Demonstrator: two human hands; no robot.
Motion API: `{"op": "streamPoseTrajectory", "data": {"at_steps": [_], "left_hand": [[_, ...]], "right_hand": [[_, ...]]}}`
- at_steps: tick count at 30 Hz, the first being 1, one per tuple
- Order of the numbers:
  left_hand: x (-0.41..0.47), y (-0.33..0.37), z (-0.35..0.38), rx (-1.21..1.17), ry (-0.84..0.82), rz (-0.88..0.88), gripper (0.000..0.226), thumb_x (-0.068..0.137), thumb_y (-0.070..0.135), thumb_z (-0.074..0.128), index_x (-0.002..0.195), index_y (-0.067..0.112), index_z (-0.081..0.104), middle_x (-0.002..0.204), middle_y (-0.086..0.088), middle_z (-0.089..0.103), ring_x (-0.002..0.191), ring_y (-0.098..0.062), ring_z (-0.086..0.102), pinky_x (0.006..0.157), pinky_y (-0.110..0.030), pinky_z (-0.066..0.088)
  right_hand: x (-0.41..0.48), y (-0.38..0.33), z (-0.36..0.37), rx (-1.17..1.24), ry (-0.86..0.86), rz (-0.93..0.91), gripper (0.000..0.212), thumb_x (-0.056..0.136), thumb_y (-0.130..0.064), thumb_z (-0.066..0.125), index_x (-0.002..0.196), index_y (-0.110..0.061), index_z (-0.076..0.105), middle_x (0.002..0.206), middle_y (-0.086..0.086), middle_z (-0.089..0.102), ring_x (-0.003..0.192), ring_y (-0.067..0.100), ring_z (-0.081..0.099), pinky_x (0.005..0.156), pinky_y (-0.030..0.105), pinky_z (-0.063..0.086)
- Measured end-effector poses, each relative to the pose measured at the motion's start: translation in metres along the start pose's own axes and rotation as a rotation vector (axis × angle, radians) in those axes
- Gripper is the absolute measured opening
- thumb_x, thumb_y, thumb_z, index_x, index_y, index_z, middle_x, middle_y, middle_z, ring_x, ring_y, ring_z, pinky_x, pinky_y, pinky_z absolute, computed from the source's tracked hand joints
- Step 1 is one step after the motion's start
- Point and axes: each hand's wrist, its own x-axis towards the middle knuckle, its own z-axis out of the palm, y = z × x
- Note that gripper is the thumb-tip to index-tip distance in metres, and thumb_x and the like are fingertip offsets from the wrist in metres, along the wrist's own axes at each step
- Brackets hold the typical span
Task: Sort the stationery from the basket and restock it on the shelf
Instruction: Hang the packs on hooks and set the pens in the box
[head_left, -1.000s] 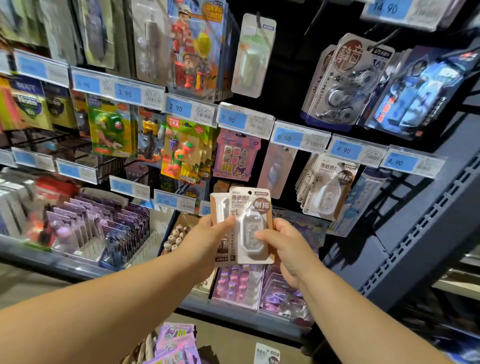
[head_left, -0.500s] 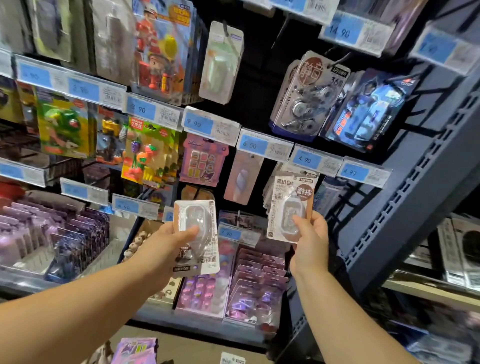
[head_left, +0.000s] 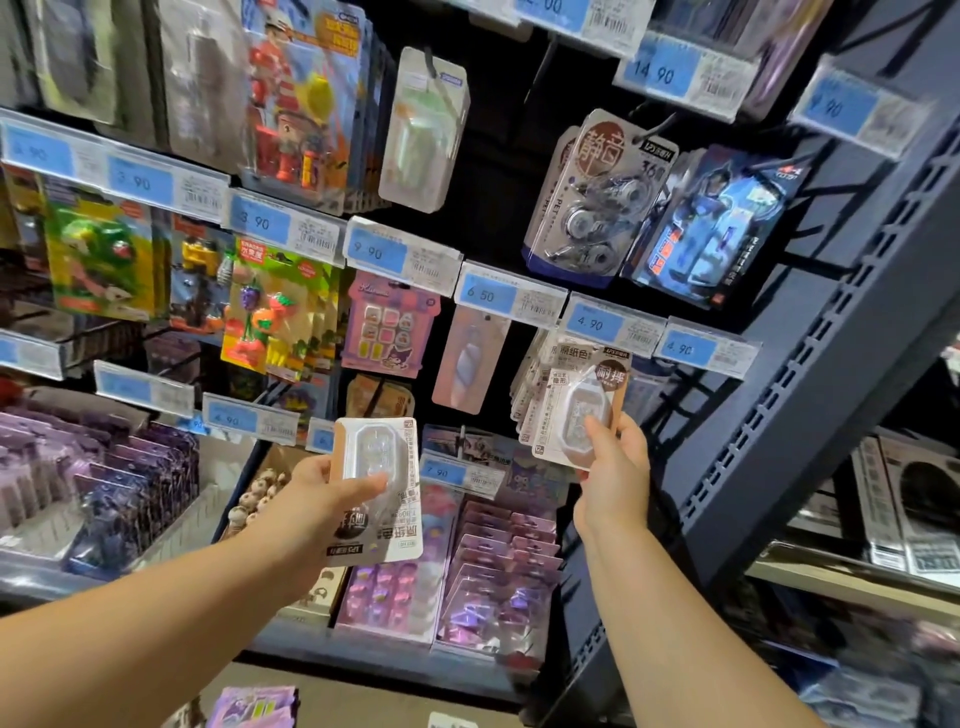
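**Two correction-tape packs, one in each grip, at the peg shelf**

The right grip (head_left: 615, 478) pinches the lower end of an upright correction-tape pack (head_left: 574, 410), with the thumb on the clear blister and the fingers behind the card. This pack is a white and tan card with dark printed characters, a round brown badge at its upper right, and a transparent bubble over a small pale dispenser. It is held up against the hanging stack of like packs (head_left: 527, 387), just under a blue 4.90 price tag (head_left: 613, 325). Whether its hole sits on the peg cannot be told.

The left grip (head_left: 322, 499) holds a second pack (head_left: 376, 454) of the same kind, lower and further left. The thumb lies across the bubble and the fingers are behind the card. This one is turned upside down, so the characters and the brown badge sit inverted at its lower end.

A pink sticker card (head_left: 389, 327) hangs above and between the two hands. Below them, purple blister packs (head_left: 498, 571) stand in rows in a tray. The shelf's dark blue slotted upright (head_left: 810, 364) slants just right of the right grip. The upper pegs carry toy erasers and larger tape packs.
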Motion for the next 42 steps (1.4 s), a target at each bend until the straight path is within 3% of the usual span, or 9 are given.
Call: {"op": "streamPoseTrajectory", "data": {"at_steps": [10, 14, 19, 22, 26, 28, 31, 37, 42], "left_hand": [[0.002, 0.000, -0.006, -0.012, 0.002, -0.005, 0.042, 0.087, 0.014, 0.070, 0.122, 0.012, 0.048, 0.103, -0.018, 0.069, 0.071, -0.029, 0.068, 0.054, -0.037, 0.053], [0.005, 0.001, -0.007, -0.022, -0.002, -0.007, 0.049, 0.086, 0.015, 0.072, 0.127, 0.012, 0.044, 0.108, -0.019, 0.067, 0.073, -0.030, 0.068, 0.054, -0.036, 0.052], [0.002, 0.003, -0.004, 0.028, -0.034, -0.020, 0.042, 0.088, 0.014, 0.069, 0.124, 0.011, 0.046, 0.106, -0.015, 0.064, 0.076, -0.026, 0.067, 0.051, -0.032, 0.053], [0.002, 0.003, -0.007, 0.052, -0.093, -0.022, 0.044, 0.087, 0.013, 0.070, 0.124, 0.013, 0.046, 0.112, -0.014, 0.063, 0.088, -0.027, 0.066, 0.066, -0.040, 0.056], [-0.002, 0.007, -0.008, 0.154, -0.228, -0.006, 0.036, 0.087, 0.010, 0.069, 0.117, 0.017, 0.051, 0.108, -0.010, 0.064, 0.086, -0.021, 0.064, 0.064, -0.030, 0.051], [-0.005, 0.008, -0.006, 0.176, -0.324, -0.026, 0.039, 0.085, 0.006, 0.069, 0.119, 0.018, 0.055, 0.100, -0.009, 0.069, 0.077, -0.022, 0.067, 0.057, -0.031, 0.051], [-0.008, 0.004, -0.003, 0.222, -0.410, -0.053, 0.043, 0.081, 0.003, 0.072, 0.120, 0.017, 0.062, 0.088, -0.005, 0.071, 0.073, -0.021, 0.065, 0.057, -0.030, 0.049], [-0.009, 0.002, 0.003, 0.046, -0.302, -0.088, 0.034, 0.072, 0.004, 0.074, 0.103, 0.010, 0.063, 0.084, -0.007, 0.074, 0.069, -0.018, 0.070, 0.053, -0.026, 0.053], [-0.010, -0.002, 0.013, -0.132, -0.263, -0.115, 0.029, 0.076, 0.006, 0.074, 0.100, 0.012, 0.059, 0.089, -0.005, 0.075, 0.078, -0.016, 0.072, 0.067, -0.025, 0.057]], "right_hand": [[-0.002, 0.010, 0.006, 0.010, 0.016, 0.026, 0.031, 0.094, -0.017, 0.059, 0.124, -0.024, 0.063, 0.115, -0.001, 0.070, 0.106, 0.020, 0.066, 0.095, 0.039, 0.052], [0.005, 0.007, 0.009, -0.089, 0.058, 0.003, 0.027, 0.094, -0.023, 0.060, 0.121, -0.022, 0.063, 0.110, -0.006, 0.069, 0.097, 0.012, 0.067, 0.071, 0.021, 0.048], [0.008, 0.005, 0.014, -0.402, 0.297, 0.034, 0.046, 0.082, -0.034, 0.074, 0.116, -0.015, 0.050, 0.116, 0.000, 0.048, 0.096, 0.019, 0.053, 0.077, 0.032, 0.041], [-0.011, 0.003, 0.021, -0.570, 0.282, -0.073, 0.050, 0.082, -0.031, 0.071, 0.119, -0.019, 0.040, 0.124, 0.003, 0.039, 0.109, 0.025, 0.044, 0.082, 0.037, 0.041], [-0.038, 0.000, 0.037, -0.591, -0.298, -0.216, 0.023, 0.088, -0.030, 0.066, 0.106, -0.024, 0.052, 0.104, -0.004, 0.055, 0.099, 0.016, 0.055, 0.072, 0.023, 0.042], [-0.050, -0.001, 0.042, -0.622, -0.670, -0.146, 0.032, 0.088, -0.032, 0.068, 0.117, -0.029, 0.054, 0.112, -0.008, 0.057, 0.104, 0.008, 0.056, 0.077, 0.013, 0.045], [-0.058, 0.002, 0.042, -0.652, -0.832, -0.071, 0.052, 0.081, -0.031, 0.076, 0.124, -0.040, 0.049, 0.117, -0.009, 0.059, 0.104, 0.006, 0.061, 0.076, 0.014, 0.048], [-0.054, 0.000, 0.032, -0.349, -0.665, 0.047, 0.039, 0.082, -0.007, 0.074, 0.116, -0.021, 0.059, 0.103, 0.006, 0.070, 0.085, 0.014, 0.071, 0.072, 0.025, 0.056], [-0.047, 0.003, 0.026, -0.265, -0.396, 0.073, 0.025, 0.084, -0.018, 0.073, 0.087, -0.015, 0.049, 0.092, 0.004, 0.055, 0.079, 0.018, 0.054, 0.073, 0.028, 0.044]]}}
